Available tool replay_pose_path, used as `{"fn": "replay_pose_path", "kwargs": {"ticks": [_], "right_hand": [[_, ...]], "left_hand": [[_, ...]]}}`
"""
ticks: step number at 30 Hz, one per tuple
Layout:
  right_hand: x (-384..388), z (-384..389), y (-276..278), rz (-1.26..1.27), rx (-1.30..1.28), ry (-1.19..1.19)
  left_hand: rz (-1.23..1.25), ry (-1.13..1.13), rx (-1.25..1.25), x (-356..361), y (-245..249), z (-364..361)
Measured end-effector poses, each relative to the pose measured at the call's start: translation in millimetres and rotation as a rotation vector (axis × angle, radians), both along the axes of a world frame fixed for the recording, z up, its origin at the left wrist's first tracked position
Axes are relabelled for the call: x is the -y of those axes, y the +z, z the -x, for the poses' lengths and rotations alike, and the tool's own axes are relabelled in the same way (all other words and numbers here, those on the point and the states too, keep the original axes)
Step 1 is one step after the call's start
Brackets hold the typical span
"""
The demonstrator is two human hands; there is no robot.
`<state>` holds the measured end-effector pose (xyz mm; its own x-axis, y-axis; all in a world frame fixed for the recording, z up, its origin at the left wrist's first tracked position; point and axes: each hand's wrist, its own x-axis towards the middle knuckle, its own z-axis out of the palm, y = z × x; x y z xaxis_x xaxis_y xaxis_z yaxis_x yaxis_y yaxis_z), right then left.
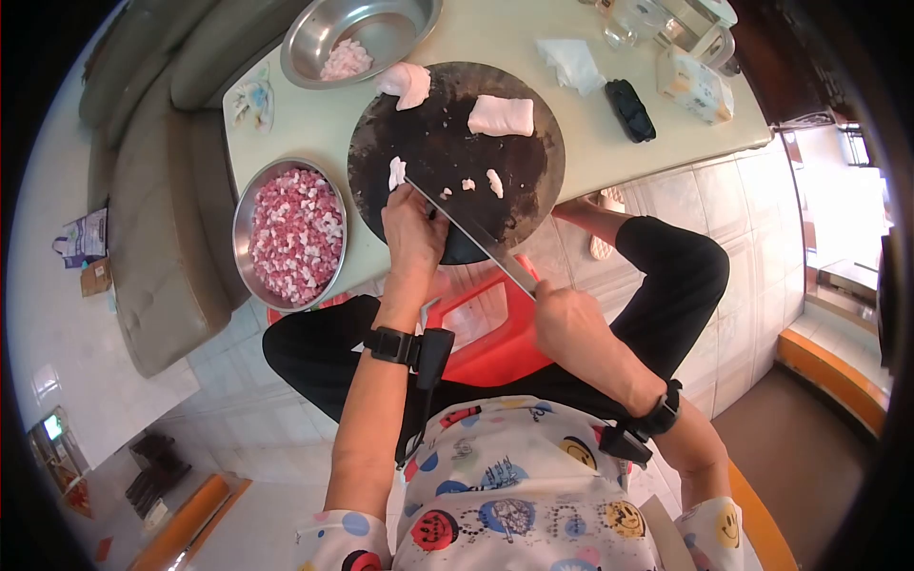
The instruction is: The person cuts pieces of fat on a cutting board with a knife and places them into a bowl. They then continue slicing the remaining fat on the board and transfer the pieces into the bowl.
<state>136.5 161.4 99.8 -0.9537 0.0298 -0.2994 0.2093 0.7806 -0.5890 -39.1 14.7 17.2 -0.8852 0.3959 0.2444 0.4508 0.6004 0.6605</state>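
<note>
My right hand (573, 335) is wrapped round the handle of a kitchen knife (486, 243), its long blade slanting up and left over a round dark cutting board (447, 143). The blade's far end meets a small strip of pork fat (397, 173) near the board's left side. Curled at that strip, my left hand (415, 226) has its fingertips closed against it, beside the blade. Small fat scraps (494, 184) lie right of the knife. Toward the back of the board are a thick white slab of fat (501, 116) and a folded piece of fat (406, 87).
A steel bowl (337, 238) of diced pink and white meat stands left of the board. Behind is a larger steel basin (400, 33) with some diced fat. A tissue pack (695, 84), black case (630, 110) and crumpled tissue (571, 65) lie right. A red stool (490, 333) is below.
</note>
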Motion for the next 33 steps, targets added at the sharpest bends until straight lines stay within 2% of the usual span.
{"fn": "replay_pose_path", "kwargs": {"ticks": [1, 5, 7, 11, 15, 20, 22, 27, 30, 33], "right_hand": [[-2.1, -7.2, 3.3, -0.053, 0.069, 0.001], [-15.3, -24.0, 10.6, 0.007, 0.03, -0.022], [-19.7, -27.4, 18.1, 0.229, 0.013, -0.118], [-18.5, -30.2, 30.9, 0.179, -0.03, -0.132], [-19.2, -23.8, 19.2, 0.148, -0.039, -0.171], [-15.2, -17.6, 2.9, 0.174, -0.075, -0.176], [-12.0, -16.4, -0.8, 0.278, -0.115, -0.177], [-9.2, -19.3, 6.1, 0.36, -0.056, -0.151], [-13.4, -18.3, 18.5, 0.293, 0.037, -0.226], [-23.0, -18.2, 12.3, 0.393, 0.032, -0.292]], "left_hand": [[0.042, 0.009, -0.006, 3.1, -1.9, -0.9], [-0.037, 0.077, 0.075, 15.0, -3.7, -4.9], [0.003, 0.089, 0.042, 19.6, 7.8, -9.6], [0.068, 0.173, 0.149, 31.2, 17.8, -14.0], [0.124, 0.217, 0.227, 33.7, 13.4, -15.2], [0.075, 0.151, 0.263, 23.6, 3.6, -12.1], [-0.001, 0.116, 0.274, 14.4, 1.6, -11.0], [-0.068, 0.119, 0.323, 12.5, -1.0, -10.1], [-0.11, 0.095, 0.343, 21.4, 6.5, -12.6], [-0.097, 0.093, 0.351, 22.8, 15.3, -14.3]]}}
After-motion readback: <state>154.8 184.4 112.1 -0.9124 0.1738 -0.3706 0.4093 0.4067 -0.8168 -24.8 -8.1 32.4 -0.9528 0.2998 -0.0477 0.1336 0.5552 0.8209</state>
